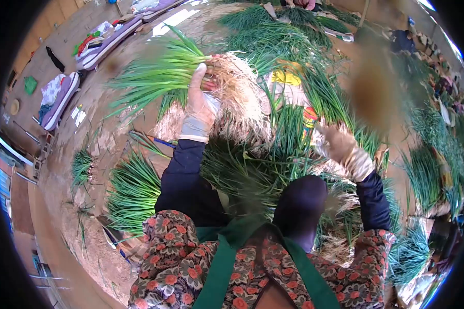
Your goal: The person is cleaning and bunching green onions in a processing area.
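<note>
My left hand (198, 105), in a pale glove, is closed around a bunch of green onions (170, 72). The green leaves point left and the shaggy pale roots hang to the right. On the right, my right hand (340, 147) wears a dirty light glove. It is over the piled onions, beside a red and yellow label (310, 117), with its fingers smeared and partly hidden. Loose green onions (242, 167) lie between my arms, and another bunch (131, 193) rests on the ground at the left.
Purple-edged mats (108, 44) with cloths lie at the upper left. A large heap of green onions (273, 41) stretches ahead. A person (304, 4) sits at the top, and further onion bunches (425, 175) line the right side. My knee (301, 201) is raised in the middle.
</note>
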The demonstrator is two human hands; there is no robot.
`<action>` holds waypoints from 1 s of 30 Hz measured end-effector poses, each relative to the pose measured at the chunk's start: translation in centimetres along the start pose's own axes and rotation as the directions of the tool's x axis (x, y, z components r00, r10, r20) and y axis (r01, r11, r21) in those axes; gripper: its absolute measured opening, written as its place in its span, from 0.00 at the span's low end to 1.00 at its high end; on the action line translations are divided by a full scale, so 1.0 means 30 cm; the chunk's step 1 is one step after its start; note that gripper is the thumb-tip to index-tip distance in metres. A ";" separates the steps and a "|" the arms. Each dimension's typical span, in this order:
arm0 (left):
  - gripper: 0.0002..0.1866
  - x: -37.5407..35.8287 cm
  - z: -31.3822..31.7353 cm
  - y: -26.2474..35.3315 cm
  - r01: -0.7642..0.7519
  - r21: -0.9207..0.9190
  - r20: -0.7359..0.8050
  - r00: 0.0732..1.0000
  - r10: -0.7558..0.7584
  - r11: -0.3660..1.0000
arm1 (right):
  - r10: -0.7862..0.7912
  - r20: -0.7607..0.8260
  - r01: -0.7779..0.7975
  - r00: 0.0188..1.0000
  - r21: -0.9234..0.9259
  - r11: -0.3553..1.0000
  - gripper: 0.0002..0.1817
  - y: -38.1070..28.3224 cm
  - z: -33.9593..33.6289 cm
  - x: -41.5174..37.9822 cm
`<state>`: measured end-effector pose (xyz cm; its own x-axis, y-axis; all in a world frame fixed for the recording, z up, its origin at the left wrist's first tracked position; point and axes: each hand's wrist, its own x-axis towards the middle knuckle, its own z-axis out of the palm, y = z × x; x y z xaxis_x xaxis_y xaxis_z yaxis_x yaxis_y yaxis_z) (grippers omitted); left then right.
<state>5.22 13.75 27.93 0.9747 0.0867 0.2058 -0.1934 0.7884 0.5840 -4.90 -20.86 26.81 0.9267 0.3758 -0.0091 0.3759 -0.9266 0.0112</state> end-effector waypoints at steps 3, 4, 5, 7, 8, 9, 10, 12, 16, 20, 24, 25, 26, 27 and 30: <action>0.13 -0.036 0.049 -0.019 -0.076 0.122 0.062 0.996 0.069 0.990 | 0.038 -0.321 0.197 0.946 0.668 0.718 0.29 -0.198 -0.230 0.165; 0.12 -0.047 0.053 -0.026 -0.084 0.164 0.051 0.996 0.077 0.983 | 0.083 -0.259 0.126 0.962 0.695 0.708 0.26 -0.265 -0.306 0.210; 0.12 -0.064 0.057 -0.031 -0.090 0.207 0.040 0.996 0.084 0.974 | -0.004 -0.412 0.312 0.911 0.683 0.660 0.24 -0.290 -0.286 0.305; 0.13 -0.073 0.087 -0.044 -0.131 0.311 -0.041 0.988 0.151 0.941 | -0.151 -0.685 0.649 0.712 0.562 0.512 0.19 -0.310 -0.192 0.484; 0.13 -0.068 0.086 -0.042 -0.132 0.338 -0.063 0.985 0.162 0.932 | -0.082 -0.667 0.586 0.741 0.582 0.564 0.16 -0.304 -0.193 0.480; 0.13 -0.056 0.078 -0.032 -0.132 0.364 -0.085 0.981 0.174 0.922 | -0.012 -0.647 0.518 0.763 0.599 0.611 0.14 -0.272 -0.190 0.463; 0.13 -0.045 0.068 -0.023 -0.132 0.387 -0.108 0.976 0.187 0.912 | 0.056 -0.626 0.447 0.778 0.613 0.652 0.12 -0.234 -0.188 0.444; 0.14 -0.049 0.075 0.002 -0.150 0.322 -0.063 0.982 0.179 0.935 | 0.213 -0.375 0.089 0.902 0.645 0.759 0.14 -0.145 -0.194 0.358; 0.14 -0.050 0.077 0.007 -0.136 0.333 -0.047 0.986 0.160 0.933 | 0.139 -0.307 0.199 0.942 0.839 0.506 0.15 -0.113 -0.060 0.353; 0.14 -0.069 0.049 0.001 -0.129 0.343 -0.049 0.987 0.155 0.930 | -0.098 -0.691 0.474 0.716 0.378 0.795 0.24 -0.100 -0.156 0.394; 0.14 -0.058 0.014 0.020 -0.103 0.351 -0.085 0.986 0.141 0.931 | -0.046 -0.432 0.404 0.901 0.795 0.453 0.36 -0.142 -0.228 0.300; 0.14 -0.064 0.012 0.015 -0.081 0.346 -0.101 0.987 0.123 0.935 | -0.037 -0.302 0.290 0.953 0.868 0.403 0.34 -0.200 -0.290 0.255; 0.14 -0.072 0.010 0.007 -0.058 0.342 -0.114 0.988 0.103 0.938 | -0.031 -0.166 0.167 0.986 0.921 0.351 0.33 -0.248 -0.315 0.234; 0.15 -0.071 0.007 -0.007 -0.058 0.339 -0.109 0.989 0.100 0.939 | -0.029 -0.287 0.276 0.958 0.884 0.376 0.22 -0.284 -0.296 0.248; 0.14 -0.071 -0.009 -0.036 -0.121 0.387 0.010 0.992 0.127 0.914 | 0.093 -0.311 0.263 0.946 0.902 0.342 0.12 -0.302 -0.329 0.325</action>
<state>3.37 12.88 26.66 0.9412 0.1798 0.2860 -0.3377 0.4741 0.8131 0.78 -8.66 36.50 0.9126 0.2737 0.3038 0.3689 -0.2306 -0.9004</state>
